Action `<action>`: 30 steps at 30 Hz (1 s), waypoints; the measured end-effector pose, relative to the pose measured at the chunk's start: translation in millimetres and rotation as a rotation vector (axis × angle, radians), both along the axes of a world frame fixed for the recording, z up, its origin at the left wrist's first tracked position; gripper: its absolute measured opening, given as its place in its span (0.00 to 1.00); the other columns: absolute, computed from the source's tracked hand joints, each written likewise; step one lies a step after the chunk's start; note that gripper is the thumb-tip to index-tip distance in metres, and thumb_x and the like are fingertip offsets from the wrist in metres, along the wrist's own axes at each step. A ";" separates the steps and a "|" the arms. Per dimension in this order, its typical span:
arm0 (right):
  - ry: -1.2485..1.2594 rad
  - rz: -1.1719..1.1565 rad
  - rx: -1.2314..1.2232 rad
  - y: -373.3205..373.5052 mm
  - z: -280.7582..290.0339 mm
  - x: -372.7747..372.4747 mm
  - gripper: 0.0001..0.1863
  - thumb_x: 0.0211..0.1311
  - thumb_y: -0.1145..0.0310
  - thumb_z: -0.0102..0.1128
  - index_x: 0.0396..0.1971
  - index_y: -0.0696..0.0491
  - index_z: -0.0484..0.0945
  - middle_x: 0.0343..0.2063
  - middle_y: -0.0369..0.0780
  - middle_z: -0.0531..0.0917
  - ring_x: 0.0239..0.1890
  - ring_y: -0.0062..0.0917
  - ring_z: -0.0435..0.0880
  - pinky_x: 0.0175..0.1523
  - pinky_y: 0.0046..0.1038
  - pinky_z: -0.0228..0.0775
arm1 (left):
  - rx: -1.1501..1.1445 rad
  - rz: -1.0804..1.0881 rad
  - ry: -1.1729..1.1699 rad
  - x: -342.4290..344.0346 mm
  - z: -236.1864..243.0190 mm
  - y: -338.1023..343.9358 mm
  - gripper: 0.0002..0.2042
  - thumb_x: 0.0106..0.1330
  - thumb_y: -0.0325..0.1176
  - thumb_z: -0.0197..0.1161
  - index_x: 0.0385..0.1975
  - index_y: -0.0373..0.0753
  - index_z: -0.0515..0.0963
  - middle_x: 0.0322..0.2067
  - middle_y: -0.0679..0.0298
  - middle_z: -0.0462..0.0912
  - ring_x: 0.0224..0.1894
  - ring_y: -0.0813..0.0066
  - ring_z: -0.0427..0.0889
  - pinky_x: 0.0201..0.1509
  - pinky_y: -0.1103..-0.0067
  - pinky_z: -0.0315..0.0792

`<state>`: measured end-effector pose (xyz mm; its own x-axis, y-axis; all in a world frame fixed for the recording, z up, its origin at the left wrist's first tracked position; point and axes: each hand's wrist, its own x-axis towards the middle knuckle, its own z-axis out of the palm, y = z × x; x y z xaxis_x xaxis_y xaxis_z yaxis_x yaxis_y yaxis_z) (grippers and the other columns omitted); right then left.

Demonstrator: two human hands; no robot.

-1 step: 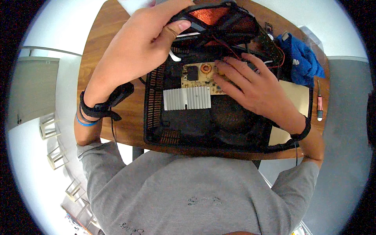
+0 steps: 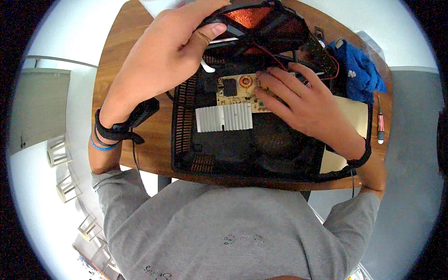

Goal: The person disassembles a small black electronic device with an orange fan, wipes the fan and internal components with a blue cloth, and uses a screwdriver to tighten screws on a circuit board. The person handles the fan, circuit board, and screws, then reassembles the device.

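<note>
The head camera, a wide fisheye, looks steeply down from close above the grey shirt [image 2: 233, 219] at the lower edge, facing over the hands [image 2: 303, 102] and wooden tabletop [image 2: 114, 51], edges bending toward the rim.

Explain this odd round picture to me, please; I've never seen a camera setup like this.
No robot here: a person works bare-handed, seen by a wide camera on their own head, looking down, so straight edges bend. The left hand holds a black-framed copper coil. The right hand reaches over a circuit board with a silver finned block at its near edge, inside an open black case. I can't tell whether that hand grips anything. The case sits on a wooden table; a blue cloth and a screwdriver lie to its right.
</note>
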<state>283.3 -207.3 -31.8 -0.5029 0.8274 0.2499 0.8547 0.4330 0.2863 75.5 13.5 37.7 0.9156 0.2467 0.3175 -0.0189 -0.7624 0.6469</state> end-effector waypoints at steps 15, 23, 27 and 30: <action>0.027 0.014 0.093 -7.0 36.0 16.7 0.19 0.65 0.65 0.63 0.55 0.45 0.87 0.68 0.34 0.82 0.74 0.28 0.76 0.79 0.62 0.62 | 0.043 0.033 -0.018 27.6 1.9 -2.0 0.09 0.77 0.18 0.57 0.52 0.28 0.76 0.30 0.50 0.78 0.27 0.67 0.76 0.31 0.73 0.69; 0.087 0.062 0.351 -22.9 25.8 28.5 0.19 0.45 0.67 0.79 0.43 0.45 0.95 0.49 0.31 0.87 0.50 0.28 0.84 0.54 0.40 0.80 | 0.039 0.007 0.004 35.5 -6.5 -2.5 0.11 0.77 0.19 0.57 0.55 0.27 0.74 0.28 0.46 0.77 0.25 0.57 0.78 0.31 0.69 0.70; 0.109 0.021 0.288 -24.5 38.1 30.5 0.13 0.55 0.64 0.78 0.41 0.49 0.92 0.43 0.30 0.87 0.46 0.28 0.85 0.49 0.37 0.82 | 0.052 0.070 0.012 31.3 -0.8 -7.4 0.10 0.80 0.23 0.56 0.56 0.28 0.73 0.26 0.45 0.74 0.23 0.57 0.75 0.30 0.68 0.69; 0.209 -0.011 0.262 -22.5 34.2 34.2 0.12 0.57 0.65 0.78 0.41 0.50 0.90 0.40 0.32 0.87 0.44 0.30 0.86 0.43 0.34 0.84 | 0.076 0.055 -0.076 32.6 -6.3 -4.6 0.10 0.82 0.25 0.57 0.57 0.28 0.73 0.25 0.45 0.73 0.22 0.59 0.73 0.29 0.68 0.68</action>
<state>317.5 -229.8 2.3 -0.4096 0.7265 0.5517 0.9109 0.3584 0.2044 108.2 8.9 31.3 0.8739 0.2681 0.4054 -0.0227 -0.8106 0.5851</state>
